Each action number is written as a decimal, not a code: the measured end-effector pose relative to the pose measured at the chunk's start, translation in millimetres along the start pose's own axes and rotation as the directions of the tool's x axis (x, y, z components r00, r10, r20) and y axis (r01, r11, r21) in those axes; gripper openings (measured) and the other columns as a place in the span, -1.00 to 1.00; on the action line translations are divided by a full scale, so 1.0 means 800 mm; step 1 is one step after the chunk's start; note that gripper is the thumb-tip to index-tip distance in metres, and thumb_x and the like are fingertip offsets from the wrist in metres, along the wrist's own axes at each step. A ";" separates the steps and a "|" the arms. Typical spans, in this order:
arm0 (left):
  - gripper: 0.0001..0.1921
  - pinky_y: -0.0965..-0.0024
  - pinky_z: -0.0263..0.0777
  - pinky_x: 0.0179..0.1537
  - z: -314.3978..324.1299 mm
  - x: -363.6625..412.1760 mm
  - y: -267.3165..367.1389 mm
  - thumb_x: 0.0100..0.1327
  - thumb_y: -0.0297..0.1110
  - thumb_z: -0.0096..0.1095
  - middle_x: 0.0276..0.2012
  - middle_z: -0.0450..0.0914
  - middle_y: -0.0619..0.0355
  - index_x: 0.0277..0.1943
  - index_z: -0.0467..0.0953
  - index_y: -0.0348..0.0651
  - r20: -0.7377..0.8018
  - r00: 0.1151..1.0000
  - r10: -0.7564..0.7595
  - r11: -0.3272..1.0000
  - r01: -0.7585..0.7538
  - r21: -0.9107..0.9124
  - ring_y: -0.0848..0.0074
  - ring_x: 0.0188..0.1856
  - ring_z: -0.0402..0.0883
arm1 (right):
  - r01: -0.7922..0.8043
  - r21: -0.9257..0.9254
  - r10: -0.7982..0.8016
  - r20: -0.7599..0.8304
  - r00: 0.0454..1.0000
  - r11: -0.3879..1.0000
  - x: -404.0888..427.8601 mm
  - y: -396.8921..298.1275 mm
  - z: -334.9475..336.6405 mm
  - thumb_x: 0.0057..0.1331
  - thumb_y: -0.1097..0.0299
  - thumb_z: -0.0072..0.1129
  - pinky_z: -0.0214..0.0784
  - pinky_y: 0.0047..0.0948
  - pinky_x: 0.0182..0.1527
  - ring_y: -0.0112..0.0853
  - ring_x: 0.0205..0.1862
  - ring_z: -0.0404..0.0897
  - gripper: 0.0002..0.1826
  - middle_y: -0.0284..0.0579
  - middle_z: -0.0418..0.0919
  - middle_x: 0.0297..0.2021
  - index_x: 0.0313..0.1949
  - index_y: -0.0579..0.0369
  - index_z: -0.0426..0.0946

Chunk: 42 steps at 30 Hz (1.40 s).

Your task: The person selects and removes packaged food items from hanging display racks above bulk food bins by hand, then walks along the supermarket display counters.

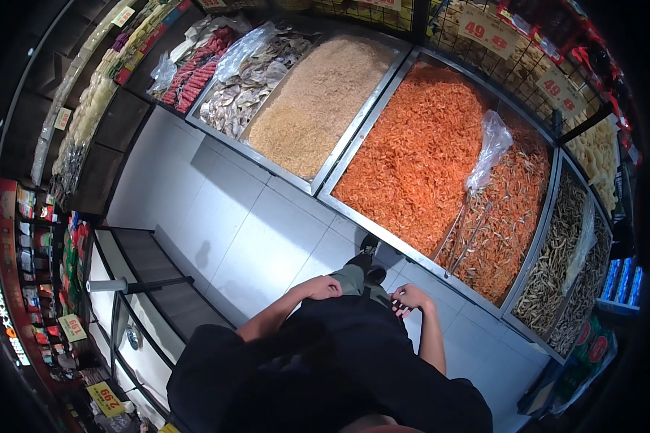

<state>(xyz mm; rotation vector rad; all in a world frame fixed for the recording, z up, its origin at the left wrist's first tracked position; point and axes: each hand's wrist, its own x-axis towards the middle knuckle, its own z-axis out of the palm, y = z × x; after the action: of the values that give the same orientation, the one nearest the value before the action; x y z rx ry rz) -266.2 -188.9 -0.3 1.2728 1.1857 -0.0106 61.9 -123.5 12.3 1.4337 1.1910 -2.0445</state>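
Note:
My left hand (323, 287) rests against the front of my body, just above the green-grey trousers (352, 279), with its fingers loosely curled and no object visible in it. On the other side of my waist, my right hand (408, 299) hangs with bent, slightly parted fingers, holding nothing. Beyond it, a metal-framed bin holds orange dried shrimp (411, 146). Metal tongs (463, 233) lie on the mixed dried shrimp and small fish at its right, below a crumpled clear plastic bag (490, 146). Tiny pale dried shrimp (325, 92) fill the neighbouring bin.
Small dried fish (552, 260) fill the bins at the right. A roll of bags on a stand (106, 286) juts out at lower left, beside packaged goods. Dark shelves (108, 122) with bundled goods line the upper left. Wire mesh (449, 32) with price signs stands behind the bins.

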 end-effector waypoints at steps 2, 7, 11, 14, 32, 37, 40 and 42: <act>-0.82 0.45 0.49 -0.10 0.006 -0.017 -0.033 0.28 -0.36 0.18 -0.28 0.71 0.12 -0.17 0.65 -0.23 -0.093 0.995 -0.017 0.998 0.011 -0.068 0.50 -0.21 0.65 | -0.005 -0.013 0.004 -0.022 1.000 1.000 0.010 0.006 0.004 0.38 0.16 0.12 0.63 -0.36 -0.51 -0.31 -0.49 0.69 -0.63 0.02 0.67 -0.40 -0.15 0.31 0.50; -0.81 0.49 0.53 -0.09 0.003 -0.049 -0.104 0.43 -0.41 0.05 -0.23 0.70 0.03 -0.07 0.57 -0.33 -0.216 0.962 -0.166 0.774 -0.009 -0.634 0.52 -0.17 0.67 | 0.075 0.020 -0.073 -0.080 0.994 0.997 0.035 0.004 0.009 0.36 0.16 0.13 0.62 -0.34 -0.54 -0.28 -0.49 0.68 -0.60 0.08 0.66 -0.38 -0.13 0.36 0.49; -0.81 0.45 0.54 -0.13 -0.003 -0.073 -0.185 0.38 -0.46 0.04 -0.24 0.67 0.09 -0.09 0.59 -0.32 -0.336 0.836 -0.433 0.751 0.129 -0.648 0.47 -0.20 0.66 | 0.118 0.058 -0.108 -0.155 0.982 0.991 0.025 -0.025 0.011 0.38 0.16 0.09 0.60 -0.36 -0.53 -0.31 -0.47 0.69 -0.62 0.06 0.66 -0.37 -0.12 0.31 0.51; -0.81 0.38 0.52 -0.14 -0.014 -0.084 -0.238 0.33 -0.48 0.08 -0.27 0.66 0.12 -0.08 0.59 -0.34 -0.247 0.804 -0.541 0.741 0.316 -0.593 0.45 -0.26 0.64 | 0.120 0.111 -0.095 -0.211 0.973 0.987 0.026 -0.033 0.014 0.39 0.18 0.06 0.60 -0.37 -0.52 -0.32 -0.47 0.69 -0.65 0.02 0.66 -0.37 -0.08 0.27 0.51; -0.76 0.33 0.64 -0.21 -0.309 -0.082 -0.349 0.36 -0.49 0.02 -0.17 0.66 -0.07 0.03 0.50 -0.32 -0.272 0.859 -0.433 0.641 0.081 -0.764 0.29 -0.26 0.71 | 0.248 0.221 -0.081 -0.573 0.815 0.943 0.259 -0.180 0.123 0.33 0.35 0.07 0.34 -0.49 -0.59 -0.49 -0.64 0.50 -0.78 -0.13 0.65 -0.51 -0.17 0.23 0.59; -0.71 0.38 0.61 -0.27 -0.360 -0.097 -0.359 0.28 -0.61 0.01 -0.15 0.66 -0.08 0.06 0.48 -0.33 -0.357 0.863 -0.356 0.666 -0.033 -0.745 0.42 -0.37 0.64 | 0.230 0.187 -0.044 -0.676 0.736 0.955 0.323 -0.200 0.149 0.24 0.38 0.16 0.39 -0.44 -0.45 -0.44 -0.50 0.58 -0.83 -0.12 0.65 -0.49 -0.29 0.20 0.64; -0.70 0.47 0.52 -0.38 -0.366 -0.112 -0.367 0.22 -0.60 0.08 -0.25 0.68 0.02 0.02 0.53 -0.28 -0.409 0.835 -0.367 0.690 -0.051 -0.722 0.53 -0.42 0.58 | 0.238 0.090 -0.137 -0.604 0.785 0.967 0.357 -0.209 0.143 0.11 0.28 0.30 0.43 -0.42 -0.24 -0.44 -0.35 0.56 -0.74 -0.14 0.65 -0.42 -0.27 0.20 0.67; -0.75 0.53 0.40 -0.46 -0.361 -0.124 -0.385 0.20 -0.57 0.15 -0.36 0.68 0.12 -0.05 0.59 -0.22 -0.485 0.791 -0.372 0.745 -0.057 -0.665 0.61 -0.47 0.49 | 0.194 0.005 -0.169 -0.473 0.865 0.981 0.373 -0.241 0.138 0.10 0.24 0.33 0.46 -0.37 -0.31 -0.39 -0.37 0.60 -0.68 -0.14 0.65 -0.42 -0.23 0.21 0.66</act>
<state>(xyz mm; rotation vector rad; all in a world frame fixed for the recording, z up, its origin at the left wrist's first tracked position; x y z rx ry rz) -685.1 -151.9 -105.4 0.5200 1.6476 0.6772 -260.6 -54.2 -159.4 1.9929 1.5191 -1.9092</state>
